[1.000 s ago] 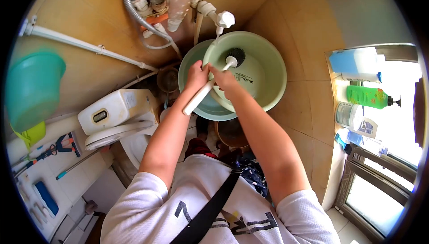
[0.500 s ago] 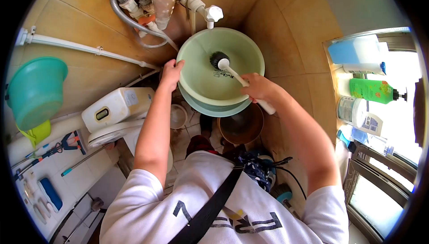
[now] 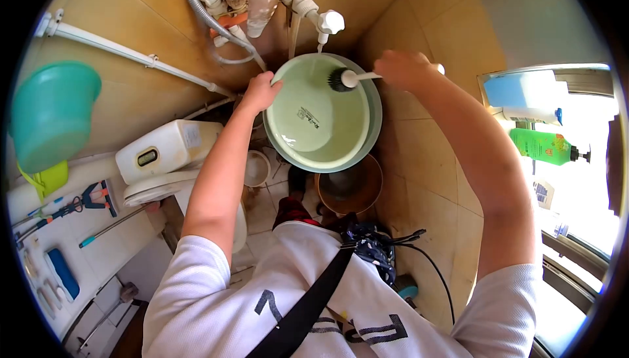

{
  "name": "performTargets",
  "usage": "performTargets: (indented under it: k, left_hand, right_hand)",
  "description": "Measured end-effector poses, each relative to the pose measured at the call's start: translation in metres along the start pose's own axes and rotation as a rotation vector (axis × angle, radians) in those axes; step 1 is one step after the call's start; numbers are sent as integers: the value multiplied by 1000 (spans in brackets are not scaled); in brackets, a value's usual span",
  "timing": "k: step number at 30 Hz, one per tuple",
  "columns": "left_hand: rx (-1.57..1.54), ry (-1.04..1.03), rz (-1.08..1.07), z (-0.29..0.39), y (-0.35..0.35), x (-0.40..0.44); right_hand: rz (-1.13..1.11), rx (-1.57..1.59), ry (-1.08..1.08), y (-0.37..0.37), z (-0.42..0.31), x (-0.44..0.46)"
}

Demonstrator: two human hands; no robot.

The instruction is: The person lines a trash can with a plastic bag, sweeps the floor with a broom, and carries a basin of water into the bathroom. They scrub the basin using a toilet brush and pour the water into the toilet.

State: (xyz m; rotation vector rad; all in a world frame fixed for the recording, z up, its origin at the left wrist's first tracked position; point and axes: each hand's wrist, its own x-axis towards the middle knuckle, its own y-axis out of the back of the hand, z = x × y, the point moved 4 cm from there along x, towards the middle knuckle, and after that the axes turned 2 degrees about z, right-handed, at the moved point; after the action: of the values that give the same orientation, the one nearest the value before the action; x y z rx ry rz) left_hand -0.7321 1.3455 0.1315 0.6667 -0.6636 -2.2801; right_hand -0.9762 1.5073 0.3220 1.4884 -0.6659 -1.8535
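Note:
My left hand [image 3: 261,91] is closed on the left rim of a pale green basin [image 3: 314,142]. This basin rests in a slightly larger blue-green basin [image 3: 375,106], whose edge shows around it. My right hand [image 3: 403,70] grips the white handle of a round brush [image 3: 342,79] at the upper right. The brush's black bristles are inside the basin near its upper right wall. A white tap [image 3: 329,24] is just above the basins, and a thin stream of water seems to fall from it.
A brown bowl [image 3: 350,184] is on the tiled floor below the basins. The toilet [image 3: 167,151] stands at the left, under a hanging teal bucket [image 3: 56,115]. Bottles, one a green pump bottle [image 3: 540,146], line the window ledge at the right.
My right hand and the brush have moved up and right, from the basin's lower right to its upper right wall. The pale basin has turned, its printed mark now slanting. My left hand still holds the rim.

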Motion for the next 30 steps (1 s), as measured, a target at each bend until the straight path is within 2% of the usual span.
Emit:
performTargets:
  k: [2,5,9,12,15,18,21,23,24,27,30]
  left_hand:
    - [39,-18,-9,4,-1,-2]
    - [35,-9,-34,-3,4,-11]
    - [-39,16,-8,-5,13,-17]
    - [-17,16,1,-3,11,-16]
    - [1,-2,32,-1,9,-19]
    - [14,-29,-40,-4,15,-17]
    - [-40,-39,55,-5,22,-10]
    - [-58,-7,93,-11,26,-12]
    - [-62,4,107,-13,26,-14]
    - [-95,26,98,-9,23,-13]
    - [-135,68,56,-15,24,-18]
  right_hand:
    - [186,-124,174,18,-10,4]
    - [246,-103,244,28,-14,6]
    - [-139,-94,-24,11,-9,18]
    - [-198,-110,6,14,-20,31]
    - [249,-216,228,30,-30,29]
    - [276,-205,263,30,-27,25]
    - [60,-91,43,-16,1,47]
    - [-242,46,3,-32,9,52]
    - [-396,111,-18,-37,11,51]
    - [-661,483,-253,-20,3,19]
    - [-657,542,-234,-32,17,25]
